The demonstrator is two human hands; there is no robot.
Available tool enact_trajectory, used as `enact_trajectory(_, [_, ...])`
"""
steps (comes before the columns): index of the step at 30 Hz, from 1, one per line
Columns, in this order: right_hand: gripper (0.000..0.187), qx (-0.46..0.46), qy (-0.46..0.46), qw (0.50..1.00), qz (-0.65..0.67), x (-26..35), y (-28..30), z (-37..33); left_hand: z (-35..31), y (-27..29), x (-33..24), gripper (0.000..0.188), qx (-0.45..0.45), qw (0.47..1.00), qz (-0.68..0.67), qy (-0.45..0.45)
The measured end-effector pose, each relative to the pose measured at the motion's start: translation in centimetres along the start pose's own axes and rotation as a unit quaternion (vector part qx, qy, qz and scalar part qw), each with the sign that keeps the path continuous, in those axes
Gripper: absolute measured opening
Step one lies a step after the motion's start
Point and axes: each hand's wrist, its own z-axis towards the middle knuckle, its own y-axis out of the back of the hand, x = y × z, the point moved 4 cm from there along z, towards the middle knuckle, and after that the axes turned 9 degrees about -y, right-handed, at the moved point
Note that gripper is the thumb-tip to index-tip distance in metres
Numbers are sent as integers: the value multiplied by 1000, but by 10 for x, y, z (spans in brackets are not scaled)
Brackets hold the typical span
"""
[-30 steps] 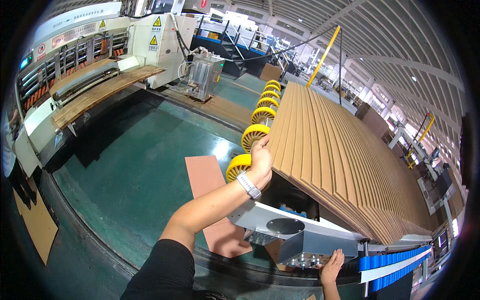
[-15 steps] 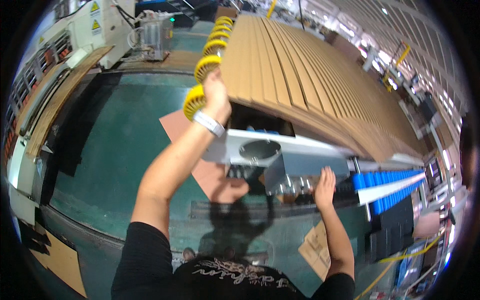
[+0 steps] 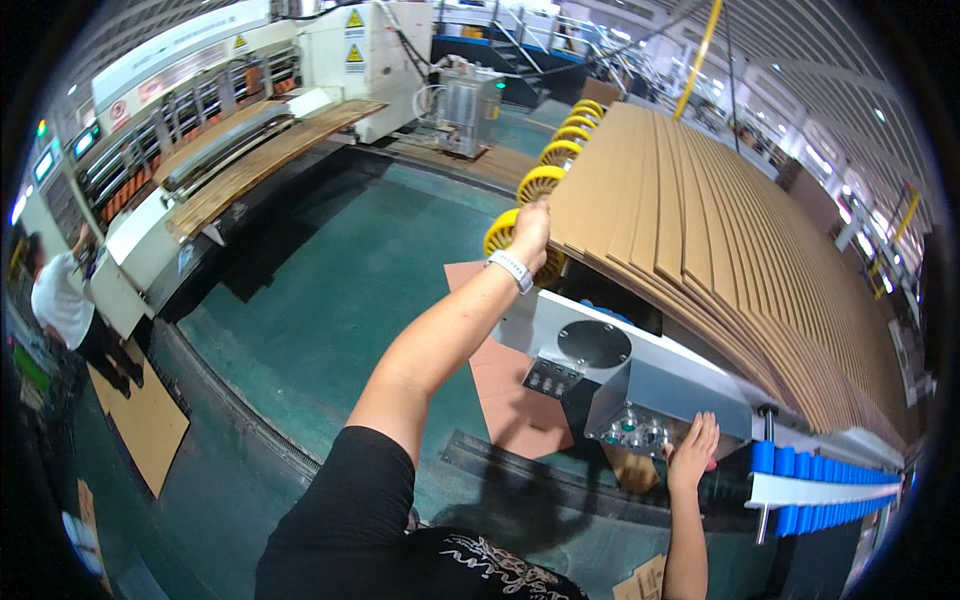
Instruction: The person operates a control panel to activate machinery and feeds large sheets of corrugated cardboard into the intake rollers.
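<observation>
My left hand (image 3: 531,237) is closed at the near left corner of a stack of brown cardboard sheets (image 3: 625,200), beside the nearest yellow ribbed wheel (image 3: 499,232). Its fingertips are hidden, so what they grip cannot be made out. The sheets lie overlapped like shingles, fanning away to the right. My right hand (image 3: 693,450) rests with fingers stretched out against the right part of a grey control box (image 3: 680,395). Round buttons or lamps line the box's near face, left of that hand.
Blue rollers (image 3: 790,462) on a white rail stick out at right. Pink sheet (image 3: 520,400) and loose cardboard (image 3: 140,420) lie on the green floor. At far left a person in a white top (image 3: 62,298) stands beside a large machine (image 3: 240,130) with a wooden ledge.
My view has swung left, bringing the large machine and the other person into sight. Both hands keep their places, the left at the stack's corner and the right on the control box.
</observation>
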Motion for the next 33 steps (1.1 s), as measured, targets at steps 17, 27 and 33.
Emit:
enact_trajectory(17, [87, 6, -3, 999, 31, 4, 10, 0, -47, 2, -18, 59, 60, 997, -26, -44])
enact_trajectory(27, [86, -9, 29, 1000, 5, 3, 7, 2, -58, -2, -16, 31, -2, 931, -356, -76])
enact_trajectory(33, [86, 4, 24, 1000, -3, 4, 8, -1, -79, -15, 2, 37, 112, 923, -366, 35])
